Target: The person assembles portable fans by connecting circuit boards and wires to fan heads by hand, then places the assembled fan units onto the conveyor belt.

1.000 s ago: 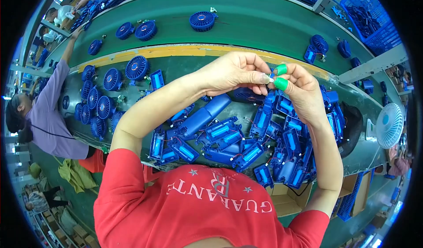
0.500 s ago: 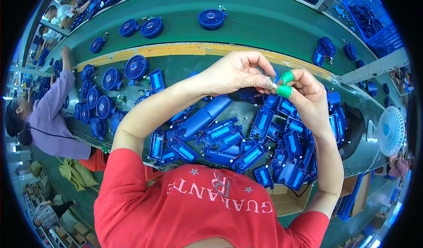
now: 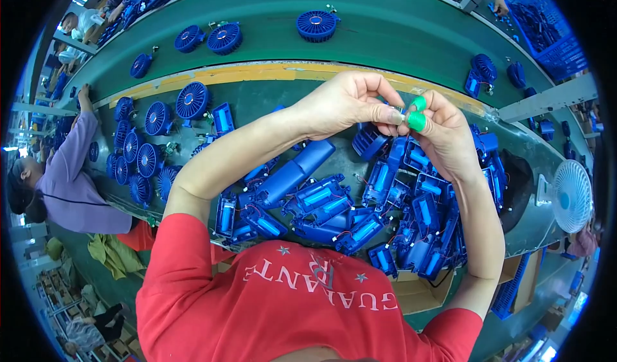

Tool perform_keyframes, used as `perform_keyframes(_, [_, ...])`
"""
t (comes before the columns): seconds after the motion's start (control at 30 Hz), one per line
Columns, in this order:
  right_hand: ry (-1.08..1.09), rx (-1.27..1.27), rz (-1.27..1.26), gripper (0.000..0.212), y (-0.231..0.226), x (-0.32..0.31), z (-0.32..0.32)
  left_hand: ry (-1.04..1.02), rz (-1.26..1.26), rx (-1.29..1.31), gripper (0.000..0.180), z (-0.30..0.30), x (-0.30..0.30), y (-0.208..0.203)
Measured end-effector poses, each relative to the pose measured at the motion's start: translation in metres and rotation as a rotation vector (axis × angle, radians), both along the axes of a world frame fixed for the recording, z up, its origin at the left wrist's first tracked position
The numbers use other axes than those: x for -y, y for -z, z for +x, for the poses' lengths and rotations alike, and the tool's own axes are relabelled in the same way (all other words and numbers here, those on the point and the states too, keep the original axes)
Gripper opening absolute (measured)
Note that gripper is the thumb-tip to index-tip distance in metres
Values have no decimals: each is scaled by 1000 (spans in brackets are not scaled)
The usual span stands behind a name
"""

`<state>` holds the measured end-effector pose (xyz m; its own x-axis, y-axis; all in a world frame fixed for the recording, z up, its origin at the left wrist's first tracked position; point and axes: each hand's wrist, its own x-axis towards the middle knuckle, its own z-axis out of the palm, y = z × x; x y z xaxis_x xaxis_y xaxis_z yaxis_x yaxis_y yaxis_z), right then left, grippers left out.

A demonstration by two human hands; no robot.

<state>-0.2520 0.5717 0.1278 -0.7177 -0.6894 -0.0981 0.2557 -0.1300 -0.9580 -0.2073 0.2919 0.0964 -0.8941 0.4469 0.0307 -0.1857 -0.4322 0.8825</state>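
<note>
My left hand (image 3: 357, 108) pinches a tiny pale part (image 3: 403, 111) between thumb and fingers; it looks like a small white plug, mostly hidden by the fingertips. My right hand (image 3: 447, 134), with green tape on its thumb and forefinger, is pinched closed on the same spot, fingertips touching the left ones. Just under the hands is a blue fan head (image 3: 370, 142), partly covered by them. Nearer me lies a heap of blue handle shells (image 3: 324, 198) holding light-blue battery cells, with thin wires and white plugs.
Blue fan heads (image 3: 158, 117) stand in a group on the left of the bench. Several more ride the green belt (image 3: 270, 37) beyond the yellow edge strip (image 3: 257, 72). A white desk fan (image 3: 572, 195) stands at right. A person in purple (image 3: 71, 175) works at left.
My hands have drawn closer together, hiding more of the small part. The fan head beneath them shows more. At left the person's arm has shifted, and another person's hand appears at top right.
</note>
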Motion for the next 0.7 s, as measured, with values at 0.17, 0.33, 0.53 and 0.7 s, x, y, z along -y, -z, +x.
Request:
perform_keyframes(0.17, [23, -41, 74, 22, 7, 2, -13, -36, 108, -15, 25, -14, -1, 11])
perform_keyframes(0.33, [13, -121, 166, 23, 11, 3, -29, -25, 38, -84, 23, -33, 5, 26])
perform_keyframes(0.53, [-16, -258, 299, 22, 9, 7, -60, -30, -192, -143, 25, -57, 15, 14])
perform_keyframes(0.7, [355, -255, 324, 23, 2, -22, -154, -462, -745, -448, 46, -143, 8, 51])
